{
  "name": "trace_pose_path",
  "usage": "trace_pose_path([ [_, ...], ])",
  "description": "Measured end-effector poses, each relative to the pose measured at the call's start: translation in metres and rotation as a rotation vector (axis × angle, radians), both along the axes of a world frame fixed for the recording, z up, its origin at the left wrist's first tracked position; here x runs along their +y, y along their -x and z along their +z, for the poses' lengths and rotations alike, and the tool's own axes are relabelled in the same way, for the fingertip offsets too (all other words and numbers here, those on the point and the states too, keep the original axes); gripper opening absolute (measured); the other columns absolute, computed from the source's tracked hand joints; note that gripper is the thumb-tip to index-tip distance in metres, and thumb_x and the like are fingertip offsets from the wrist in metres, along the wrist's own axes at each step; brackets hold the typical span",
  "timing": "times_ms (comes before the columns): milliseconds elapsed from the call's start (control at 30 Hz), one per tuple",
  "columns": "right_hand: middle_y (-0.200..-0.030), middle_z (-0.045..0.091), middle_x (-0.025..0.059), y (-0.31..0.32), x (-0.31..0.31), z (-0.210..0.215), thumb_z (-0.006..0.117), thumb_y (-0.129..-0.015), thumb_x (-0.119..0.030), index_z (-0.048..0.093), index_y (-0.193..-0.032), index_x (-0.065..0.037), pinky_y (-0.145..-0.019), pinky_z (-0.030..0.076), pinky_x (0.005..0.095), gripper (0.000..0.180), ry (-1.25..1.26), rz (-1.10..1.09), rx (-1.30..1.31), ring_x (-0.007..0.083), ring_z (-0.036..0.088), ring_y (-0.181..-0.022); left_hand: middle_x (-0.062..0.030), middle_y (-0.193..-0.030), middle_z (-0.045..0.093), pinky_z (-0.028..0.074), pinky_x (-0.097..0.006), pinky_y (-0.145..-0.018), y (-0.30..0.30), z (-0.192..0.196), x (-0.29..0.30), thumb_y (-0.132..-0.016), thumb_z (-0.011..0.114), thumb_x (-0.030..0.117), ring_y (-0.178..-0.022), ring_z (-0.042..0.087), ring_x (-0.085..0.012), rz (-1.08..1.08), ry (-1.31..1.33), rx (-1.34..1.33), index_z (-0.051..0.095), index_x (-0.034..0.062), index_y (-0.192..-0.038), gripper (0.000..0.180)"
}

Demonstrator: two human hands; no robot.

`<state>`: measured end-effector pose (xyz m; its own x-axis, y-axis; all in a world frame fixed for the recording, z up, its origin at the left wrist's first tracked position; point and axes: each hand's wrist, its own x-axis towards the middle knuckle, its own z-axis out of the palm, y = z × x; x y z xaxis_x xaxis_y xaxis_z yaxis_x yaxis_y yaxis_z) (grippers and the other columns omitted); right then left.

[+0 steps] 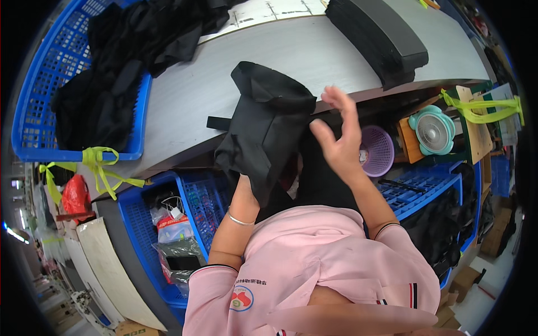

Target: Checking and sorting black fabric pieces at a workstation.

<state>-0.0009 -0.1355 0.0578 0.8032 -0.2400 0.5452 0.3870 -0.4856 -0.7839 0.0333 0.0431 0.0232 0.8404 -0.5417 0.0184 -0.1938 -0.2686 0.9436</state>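
Note:
A black sewn fabric piece [266, 115], shaped like a pouch or sleeve with a short strap at its left side, is raised over the table's front edge. My left forearm [238, 221], with a bangle at the wrist, runs up into its lower end. The cloth covers my left hand, so its fingers are hidden. Just right of the piece, my right hand [341, 137] is held up with thumb and fingers apart and nothing in it. Its fingertips are near the fabric's upper right corner without gripping it.
The grey table [190, 106] spans the front. A blue basket [33, 112] of black fabric pieces stands at left; a stack of black pieces [381, 39] lies at far right. Below are a blue crate [137, 235], a purple bin [378, 151] and a teal fan [432, 130].

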Motion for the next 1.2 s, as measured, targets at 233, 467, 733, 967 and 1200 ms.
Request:
trace_pose_path([
  [233,-0.103,0.067,0.0101,-0.031,0.017,-0.015,0.071,-0.073,0.006,0.053,-0.129,0.0,-0.095,0.048,0.0422,0.059,0.539,-0.136,-0.303,0.024,0.066,-0.092,-0.008,-0.137,0.055,0.036,-0.038,-0.112,0.022,-0.033,0.013,-0.104,0.048,0.032,-0.119,0.056,-0.0196,0.104,0.254,-0.149,0.047,0.0068,-0.14,0.044],
  [467,-0.08,0.062,0.0024,-0.033,-0.002,-0.035,0.052,-0.096,-0.004,0.061,-0.118,0.001,-0.075,0.047,0.0252,0.025,-0.606,0.298,0.515,0.0061,0.057,-0.08,-0.0134,-0.157,0.034,0.033,-0.038,-0.117,0.024,-0.019,0.024,-0.105,0.045,0.04,-0.142,0.039,-0.0261,0.042,0.892,0.594,0.026,0.004,-0.155,0.064],
  [733,-0.08,0.059,0.0109,-0.036,0.02,-0.027,0.066,-0.079,0.0,0.055,-0.123,-0.004,-0.063,0.051,0.0318,0.045,0.194,-0.099,0.1,0.0264,0.06,-0.063,-0.0156,-0.157,0.032,0.03,-0.041,-0.119,0.022,-0.083,0.053,-0.107,0.034,0.04,-0.142,0.036,-0.0289,0.047,0.954,0.65,0.026,0.0045,-0.154,0.06],
  [967,-0.088,0.063,0.0112,-0.042,0.009,-0.038,0.062,-0.079,0.006,0.06,-0.109,-0.001,-0.059,0.05,0.0308,0.031,0.503,-0.156,-0.129,0.0242,0.062,-0.064,-0.0141,-0.152,0.041,0.034,-0.041,-0.117,0.024,-0.068,0.053,-0.103,0.039,0.049,-0.137,0.042,-0.0296,0.026,1.202,0.816,0.035,0.0043,-0.15,0.065],
  [1200,-0.084,0.061,-0.0013,-0.041,-0.003,-0.017,0.058,-0.093,-0.003,0.057,-0.113,0.001,-0.073,0.048,0.0238,0.02,-0.731,0.437,0.61,0.0064,0.059,-0.079,-0.0088,-0.132,0.057,0.042,-0.035,-0.106,0.001,-0.087,0.076,-0.1,0.045,0.052,-0.12,0.054,-0.0232,-0.572,1.487,0.566,0.05,0.009,-0.137,0.057],
])
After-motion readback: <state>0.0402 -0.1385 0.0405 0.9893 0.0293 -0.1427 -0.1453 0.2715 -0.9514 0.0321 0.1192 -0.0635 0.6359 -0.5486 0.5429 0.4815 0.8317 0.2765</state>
